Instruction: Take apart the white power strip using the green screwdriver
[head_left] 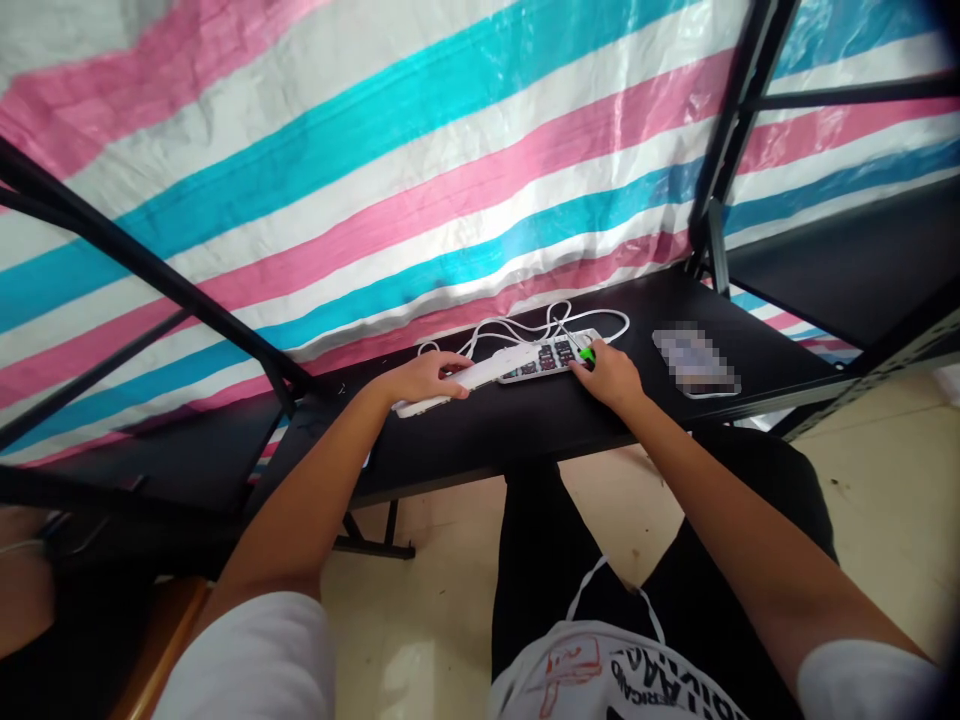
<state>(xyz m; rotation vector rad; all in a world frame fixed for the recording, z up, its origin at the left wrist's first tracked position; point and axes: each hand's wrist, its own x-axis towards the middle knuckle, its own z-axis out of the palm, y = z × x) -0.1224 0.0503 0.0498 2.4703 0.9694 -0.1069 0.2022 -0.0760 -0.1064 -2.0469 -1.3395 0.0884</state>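
A white power strip (517, 362) lies on the black table (525, 425), its white cable (551, 322) looped behind it. My left hand (424, 378) rests on the strip's left end, fingers curled over it and holding it down. My right hand (611, 375) is at the strip's right end, pinched on a small green tool (588, 353) whose tip touches the open socket part with dark inner pieces.
A blurred flat object (696, 362) lies on the table to the right. Black metal frame bars (720, 150) rise at the right and slant across the left. A pink, blue and white striped tarp (375, 170) hangs behind. Pale floor below.
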